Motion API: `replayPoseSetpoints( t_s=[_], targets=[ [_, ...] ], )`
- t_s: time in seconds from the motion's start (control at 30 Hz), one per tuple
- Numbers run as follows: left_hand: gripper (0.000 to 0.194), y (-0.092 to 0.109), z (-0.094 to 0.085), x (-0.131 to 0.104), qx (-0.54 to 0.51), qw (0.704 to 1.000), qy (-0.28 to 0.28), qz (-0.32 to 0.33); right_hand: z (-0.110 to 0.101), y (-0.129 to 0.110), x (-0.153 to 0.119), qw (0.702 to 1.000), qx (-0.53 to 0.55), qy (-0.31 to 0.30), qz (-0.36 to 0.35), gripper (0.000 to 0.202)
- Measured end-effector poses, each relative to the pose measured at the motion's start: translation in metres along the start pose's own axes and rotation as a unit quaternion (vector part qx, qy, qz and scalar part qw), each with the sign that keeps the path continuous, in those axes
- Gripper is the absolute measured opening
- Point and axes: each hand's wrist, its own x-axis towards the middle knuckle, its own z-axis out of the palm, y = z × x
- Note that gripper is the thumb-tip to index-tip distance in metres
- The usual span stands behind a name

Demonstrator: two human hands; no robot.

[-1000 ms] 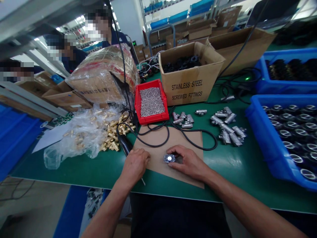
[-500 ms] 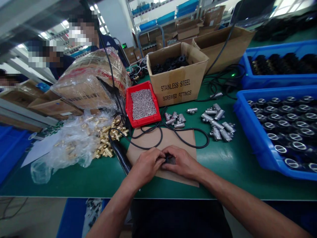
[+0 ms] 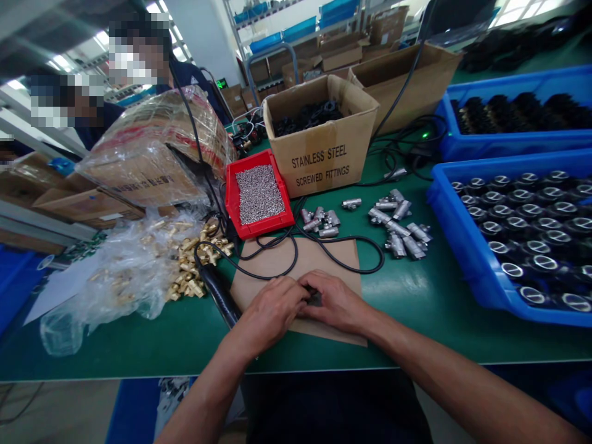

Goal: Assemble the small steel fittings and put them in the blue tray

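Over a sheet of brown cardboard point(image 3: 259, 262), both of my hands meet around a small dark part point(image 3: 315, 298). Fingers cover most of it, so its kind cannot be made out. My left hand point(image 3: 272, 311) is closed, its fingertips pinching at the part's left side. Curled round from the right, my right hand point(image 3: 340, 302) grips the same part between thumb and fingers. A black cylindrical tool point(image 3: 219, 293) with a cable lies just left of my left hand.
Brass fittings point(image 3: 187, 277) and plastic bags lie left. A red bin point(image 3: 289, 219) holds small metal balls. Silver fittings point(image 3: 400, 228) lie right of centre, near a blue crate point(image 3: 456, 246) of black, round-topped parts. Cardboard boxes point(image 3: 324, 157) stand behind; people point(image 3: 189, 77) are beyond.
The view has shifted slightly, so the table's contents appear further left. My hands stay together over the cardboard, and my fingers now cover more of the dark part.
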Motion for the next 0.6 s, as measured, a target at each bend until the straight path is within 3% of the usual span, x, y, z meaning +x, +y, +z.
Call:
replayPoseSetpoints(
  t_s=[0.4,0.6],
  targets=[
    [0.006,-0.011,0.003,0.001,-0.11,0.993,0.027,-0.036,0.002,0.002,0.0,1.0,0.005,-0.002,0.006,0.026],
    [0.012,-0.013,0.005,0.005,-0.113,0.992,0.031,-0.046,0.0,-0.003,0.001,1.0,-0.001,-0.007,0.023,0.026]
  ],
)
